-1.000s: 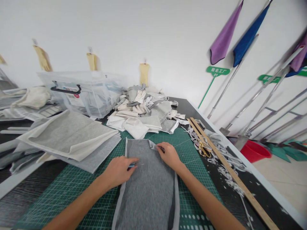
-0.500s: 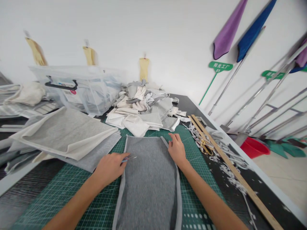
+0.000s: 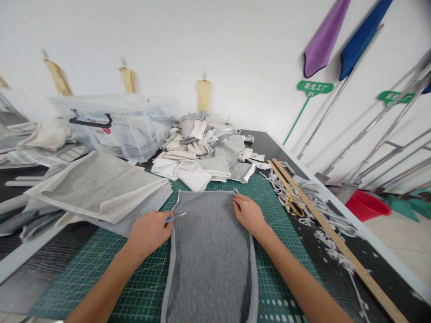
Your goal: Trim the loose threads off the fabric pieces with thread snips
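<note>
Long black worktable (image 3: 269, 146) running off the frame at left and bottom, its far left end blurred and hard to read. On it a green gridded cutting mat (image 3: 101, 278), mostly covered. Down the mat's middle a dark grey rectangular piece of knit fabric with a paler border (image 3: 208, 255), flat, near end cut off by the lower edge. Left of it a stack of light grey and cream folded cloth sheets (image 3: 94, 190), overlapping the mat. Behind, a heap of grey and white fabric offcuts (image 3: 202, 150), and a clear plastic storage box with a black handle (image 3: 114, 125), contents not legible. Along the right edge a long wooden ruler (image 3: 336, 244) crossing white trimmings, with gold-handled scissors (image 3: 293, 206) partly buried.

Left hand (image 3: 150, 231) on the grey piece's left border, fingers curled around a thin silvery tool (image 3: 175, 216), tip poking over the fabric; kind of tool too small to tell. Right hand (image 3: 249, 214) at the far right corner, palm down, fingers bent on the cloth, grip on the edge not visible
</note>
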Demonstrator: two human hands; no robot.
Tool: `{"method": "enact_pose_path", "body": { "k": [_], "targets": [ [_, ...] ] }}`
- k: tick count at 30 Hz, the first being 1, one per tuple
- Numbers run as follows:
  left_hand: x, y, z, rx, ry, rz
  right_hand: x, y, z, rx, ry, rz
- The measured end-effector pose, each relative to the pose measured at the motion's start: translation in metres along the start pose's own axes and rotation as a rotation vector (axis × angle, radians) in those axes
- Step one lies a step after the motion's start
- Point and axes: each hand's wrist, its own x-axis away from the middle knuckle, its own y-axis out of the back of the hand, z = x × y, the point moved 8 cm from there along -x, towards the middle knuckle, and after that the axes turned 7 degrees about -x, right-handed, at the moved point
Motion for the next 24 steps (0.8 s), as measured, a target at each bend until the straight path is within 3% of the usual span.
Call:
{"method": "enact_pose_path", "body": {
  "k": [3, 6, 12, 15, 19, 24],
  "targets": [
    [0.000, 0.002, 0.000, -0.005, 0.010, 0.000, 0.001, 0.005, -0.014, 0.022, -0.075, -0.029],
    [0.001, 0.003, 0.000, -0.009, 0.014, 0.002, 0.000, 0.011, -0.013, 0.012, -0.073, -0.060],
    [0.003, 0.004, -0.005, -0.003, -0.011, 0.001, 0.001, 0.032, 0.012, -0.060, 0.002, -0.196],
    [0.003, 0.004, -0.006, 0.010, -0.012, 0.004, -0.002, 0.033, 0.033, -0.119, 0.056, -0.194],
    [0.004, 0.002, -0.006, 0.033, -0.014, 0.028, -0.029, 0.017, 0.070, -0.221, 0.128, -0.094],
    [0.004, 0.000, -0.006, 0.070, -0.021, 0.063, -0.095, -0.029, 0.117, -0.328, 0.148, 0.119]
  ]
}}
